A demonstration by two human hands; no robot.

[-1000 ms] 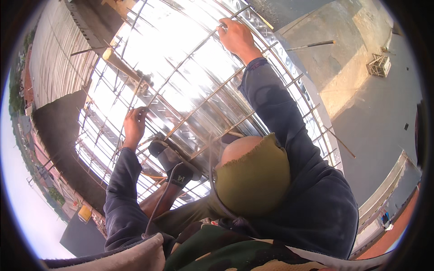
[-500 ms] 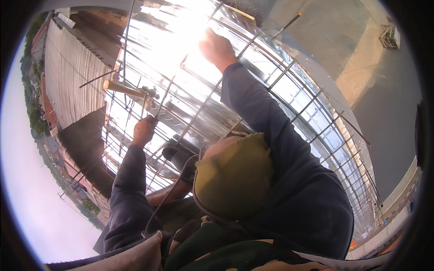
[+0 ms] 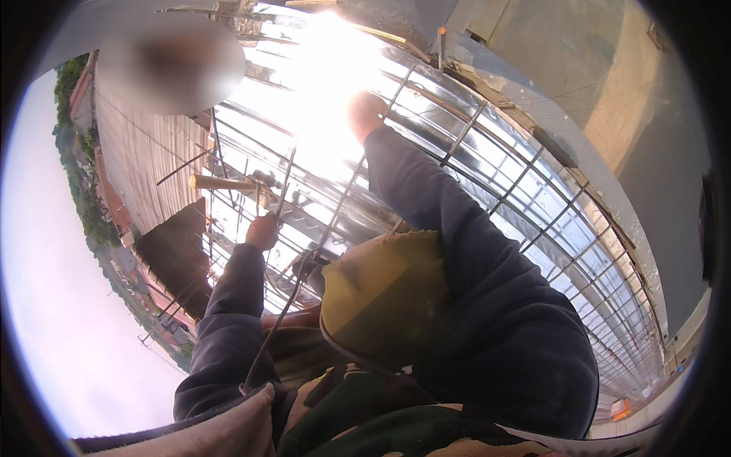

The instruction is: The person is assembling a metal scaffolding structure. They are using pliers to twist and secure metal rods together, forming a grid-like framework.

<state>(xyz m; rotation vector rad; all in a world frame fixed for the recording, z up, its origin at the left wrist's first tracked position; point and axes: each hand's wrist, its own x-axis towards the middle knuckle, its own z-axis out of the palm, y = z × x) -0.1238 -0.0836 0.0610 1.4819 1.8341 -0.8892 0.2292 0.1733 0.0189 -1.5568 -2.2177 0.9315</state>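
Note:
My left hand (image 3: pixel 263 231) is closed around a thin steel bar of the rebar grid (image 3: pixel 491 203). Just beyond it lies a hammer (image 3: pixel 221 183), its wooden handle pointing left across the bars. My right hand (image 3: pixel 367 114) reaches farther out over the grid, its wrist bent. Strong glare (image 3: pixel 324 72) washes out its fingers and whatever they touch. Between my forearms is a rounded yellow-olive piece (image 3: pixel 384 297) with a jagged edge; its kind is unclear. A dark cord (image 3: pixel 276 335) runs up beside it toward a small dark object near the bars.
Shiny sheeting lies beneath the bars. A concrete edge (image 3: pixel 636 251) curves along the right, with grey ground beyond. Corrugated roofing (image 3: pixel 141 160) and a dark panel (image 3: pixel 179 251) are at the left, above a drop toward trees. A blurred oval (image 3: pixel 171 65) covers the upper left.
The view has shifted, so the hammer and my left hand appear farther right and lower. My right hand appears lower, deeper in glare. The blurred oval is new at upper left.

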